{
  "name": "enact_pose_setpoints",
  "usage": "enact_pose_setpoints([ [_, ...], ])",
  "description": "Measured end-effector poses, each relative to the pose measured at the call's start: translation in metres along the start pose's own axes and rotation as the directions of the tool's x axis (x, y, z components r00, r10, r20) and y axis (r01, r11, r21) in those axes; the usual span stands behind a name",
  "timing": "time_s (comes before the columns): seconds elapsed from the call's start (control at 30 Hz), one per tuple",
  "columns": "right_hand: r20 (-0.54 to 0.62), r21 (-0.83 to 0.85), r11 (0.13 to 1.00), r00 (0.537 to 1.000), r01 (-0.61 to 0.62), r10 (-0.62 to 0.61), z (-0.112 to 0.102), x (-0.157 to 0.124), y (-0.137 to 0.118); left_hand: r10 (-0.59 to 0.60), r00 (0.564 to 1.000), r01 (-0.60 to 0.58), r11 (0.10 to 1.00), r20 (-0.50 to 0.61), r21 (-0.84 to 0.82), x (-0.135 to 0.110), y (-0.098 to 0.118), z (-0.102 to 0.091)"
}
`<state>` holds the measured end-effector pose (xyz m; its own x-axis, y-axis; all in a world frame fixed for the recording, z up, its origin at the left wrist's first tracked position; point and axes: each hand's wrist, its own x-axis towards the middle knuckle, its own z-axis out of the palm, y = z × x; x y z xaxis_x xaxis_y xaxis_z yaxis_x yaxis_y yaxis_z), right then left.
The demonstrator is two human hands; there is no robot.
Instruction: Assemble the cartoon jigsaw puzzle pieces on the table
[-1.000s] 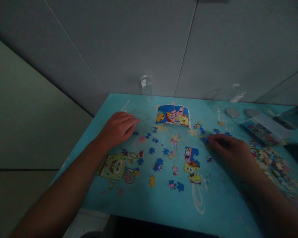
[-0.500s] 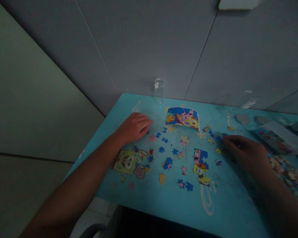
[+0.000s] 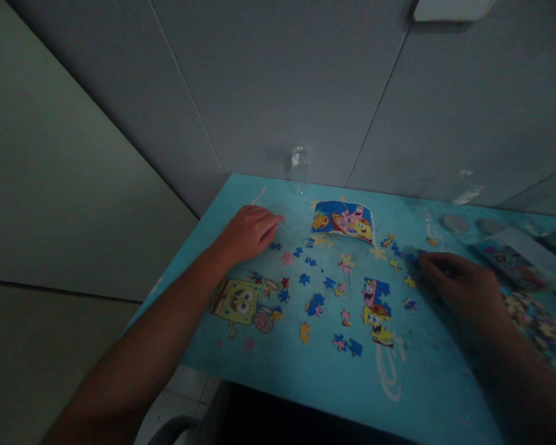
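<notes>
My left hand point(image 3: 249, 233) rests on the left side of the table, palm down, fingers loosely bent and index finger stretched out. Nothing shows in it; a small dark blue puzzle piece point(image 3: 276, 246) lies just below its fingers. At the right, my right hand point(image 3: 463, 285) pinches the edge of a blue puzzle piece point(image 3: 413, 258) between thumb and index finger, low over the tabletop. Between the hands lie several loose jigsaw pieces point(image 3: 315, 304). A partly joined puzzle section point(image 3: 377, 312), blue, pink and yellow, lies left of my right hand. Behind it, a curled picture card point(image 3: 343, 220) shows cartoon figures.
A clear jar point(image 3: 300, 171) stands at the table's back edge. On the right are another transparent container point(image 3: 467, 188), a silver lid point(image 3: 454, 224), a clear package point(image 3: 514, 262) and a heap of mixed pieces point(image 3: 537, 324). The grey wall point(image 3: 278, 86) borders the turquoise table point(image 3: 306, 377).
My left hand has shifted slightly up and away, uncovering more of the dark blue piece below it. My right hand keeps nearly the same place. The whole view has moved a little.
</notes>
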<state>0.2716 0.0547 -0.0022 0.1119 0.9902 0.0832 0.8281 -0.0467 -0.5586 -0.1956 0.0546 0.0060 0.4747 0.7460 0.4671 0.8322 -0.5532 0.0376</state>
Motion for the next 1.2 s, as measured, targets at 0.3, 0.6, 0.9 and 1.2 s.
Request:
enact_pose_setpoints([
  [0.3, -0.015, 0.021, 1.0, 1.0, 0.022, -0.021, 0.0, 0.0, 0.0, 0.022, 1.0, -0.022, 0.999, 0.017, -0.024, 0.001, 0.005, 0.009],
  [0.6, -0.027, 0.028, 1.0, 1.0, -0.006, 0.006, -0.009, -0.008, -0.02, -0.05, 0.999, 0.05, 0.999, 0.0, -0.01, -0.001, -0.001, 0.007],
  [0.9, -0.012, 0.014, 1.0, 1.0, 0.001, -0.001, -0.009, -0.008, -0.02, -0.032, 0.997, 0.032, 0.999, 0.068, -0.011, -0.002, -0.001, 0.008],
  [1.2, -0.166, 0.031, 0.999, 0.986, 0.036, -0.03, -0.015, 0.0, -0.004, -0.012, 0.998, 0.015, 0.999, 0.069, -0.037, -0.002, 0.003, 0.011],
])
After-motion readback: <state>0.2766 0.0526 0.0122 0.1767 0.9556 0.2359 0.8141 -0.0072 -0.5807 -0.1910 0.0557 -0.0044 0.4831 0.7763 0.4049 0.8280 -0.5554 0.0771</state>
